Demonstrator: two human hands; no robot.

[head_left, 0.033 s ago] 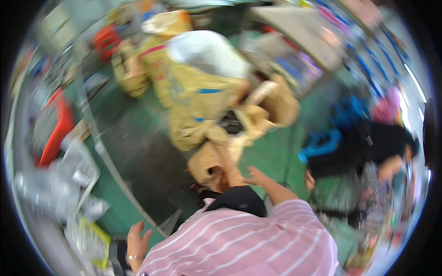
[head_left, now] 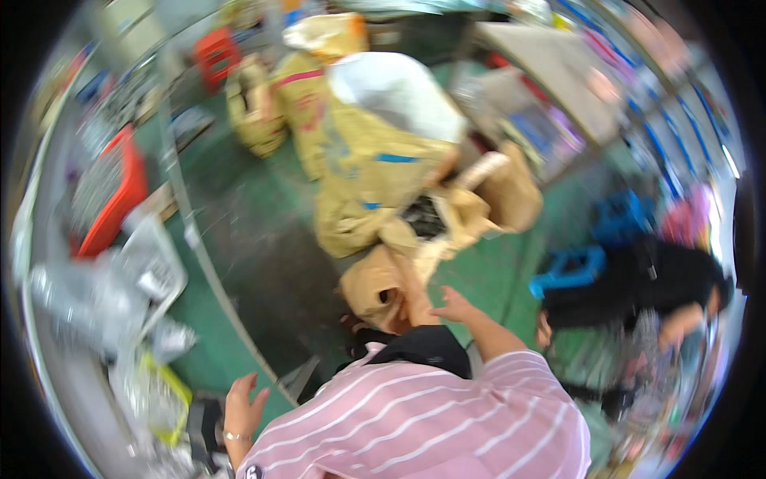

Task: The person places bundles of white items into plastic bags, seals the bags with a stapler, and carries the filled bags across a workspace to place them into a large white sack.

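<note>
Low at the left, my left hand [head_left: 245,405], with a bracelet at its wrist, hangs with its fingers apart and nothing in them. My right hand [head_left: 459,306] is held out past my body, thumb and fingers spread, also with nothing in it. Just left of that hand, a crumpled brown paper bag [head_left: 371,286] lies by my legs. Beyond it stands an opened brown sack [head_left: 461,214] with dark pieces [head_left: 424,218] inside; what they are is too blurred to tell. Behind these rises a heap of large yellow sacks [head_left: 359,172] with a white sack [head_left: 391,88] on top.
A red crate [head_left: 120,191] and clear plastic bags [head_left: 88,307] sit along the left side, beyond a pale strip. A table [head_left: 550,68] stands at the far right. Nearer on the right are a blue stool [head_left: 570,270] and a person in black [head_left: 630,279], bending over.
The whole scene has shifted to the right in the picture as my head turns. My left hand shows slightly higher; both hands stay open.
</note>
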